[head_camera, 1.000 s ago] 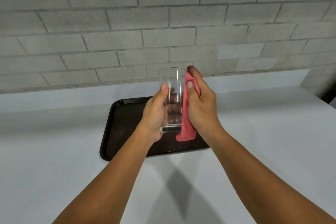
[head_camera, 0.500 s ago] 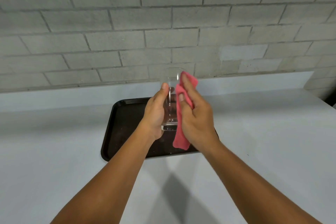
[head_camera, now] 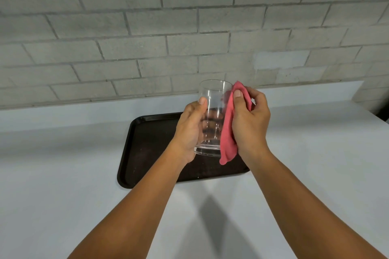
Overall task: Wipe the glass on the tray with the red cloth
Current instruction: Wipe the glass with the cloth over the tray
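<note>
A clear drinking glass (head_camera: 212, 101) is held upright in the air above the dark tray (head_camera: 145, 149). My left hand (head_camera: 189, 130) grips its lower left side, fingers wrapped behind it and thumb on the front. My right hand (head_camera: 250, 124) holds the red cloth (head_camera: 228, 132) and presses it against the glass's right side, thumb near the rim. The cloth's loose end hangs below the base of the glass.
The tray lies on a white counter (head_camera: 63, 174) that runs up to a grey brick wall (head_camera: 189, 27). A low white ledge (head_camera: 305, 94) lines the foot of the wall. A dark gap shows at the far right edge.
My right hand with the cloth has shifted from the front of the glass back to its right side and slid up toward the rim. The glass is more exposed.
</note>
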A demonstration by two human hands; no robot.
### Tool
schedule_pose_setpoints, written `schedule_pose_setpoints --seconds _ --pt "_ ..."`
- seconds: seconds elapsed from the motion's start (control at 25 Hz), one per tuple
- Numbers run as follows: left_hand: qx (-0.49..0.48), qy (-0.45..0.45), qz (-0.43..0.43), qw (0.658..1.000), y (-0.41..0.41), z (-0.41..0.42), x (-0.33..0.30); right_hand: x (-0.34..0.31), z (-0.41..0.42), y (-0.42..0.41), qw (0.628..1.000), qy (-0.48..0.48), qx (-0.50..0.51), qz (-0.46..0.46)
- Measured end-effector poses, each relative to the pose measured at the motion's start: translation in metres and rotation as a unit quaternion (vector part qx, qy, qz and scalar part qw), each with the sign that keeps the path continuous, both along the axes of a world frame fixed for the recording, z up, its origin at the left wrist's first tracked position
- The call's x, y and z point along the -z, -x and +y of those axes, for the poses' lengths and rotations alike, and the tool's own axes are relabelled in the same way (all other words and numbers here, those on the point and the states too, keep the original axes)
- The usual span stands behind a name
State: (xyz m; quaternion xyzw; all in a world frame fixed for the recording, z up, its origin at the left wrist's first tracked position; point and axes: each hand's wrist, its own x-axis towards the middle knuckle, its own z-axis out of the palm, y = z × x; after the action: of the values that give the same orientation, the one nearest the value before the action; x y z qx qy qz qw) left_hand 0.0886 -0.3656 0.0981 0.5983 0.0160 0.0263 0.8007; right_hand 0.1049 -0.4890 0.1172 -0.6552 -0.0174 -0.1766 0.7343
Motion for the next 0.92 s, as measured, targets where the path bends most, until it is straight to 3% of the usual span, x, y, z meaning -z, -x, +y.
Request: schedule_pose_setpoints --seconds 0.24,0.52,0.8,0.92 --pt "-0.027 0.017 -0.008 0.999 -0.007 -0.01 0.0 0.015 -0.007 0.014 0.997 0.003 -0.072 0.015" --pt "-0.009 -0.088 -0.004 0.996 -0.005 -0.035 0.002 0.018 -0.023 0.016 0.997 0.039 -0.056 -0.024" --pt "-0.017 -0.065 -0.031 0.997 -0.01 -0.04 0.009 0.022 -0.027 0.026 0.995 0.072 -0.053 -0.044" --pt "0.004 -0.034 -0.018 0.999 -0.006 -0.041 0.011 0.014 -0.037 0.013 0.999 0.039 -0.024 -0.019"
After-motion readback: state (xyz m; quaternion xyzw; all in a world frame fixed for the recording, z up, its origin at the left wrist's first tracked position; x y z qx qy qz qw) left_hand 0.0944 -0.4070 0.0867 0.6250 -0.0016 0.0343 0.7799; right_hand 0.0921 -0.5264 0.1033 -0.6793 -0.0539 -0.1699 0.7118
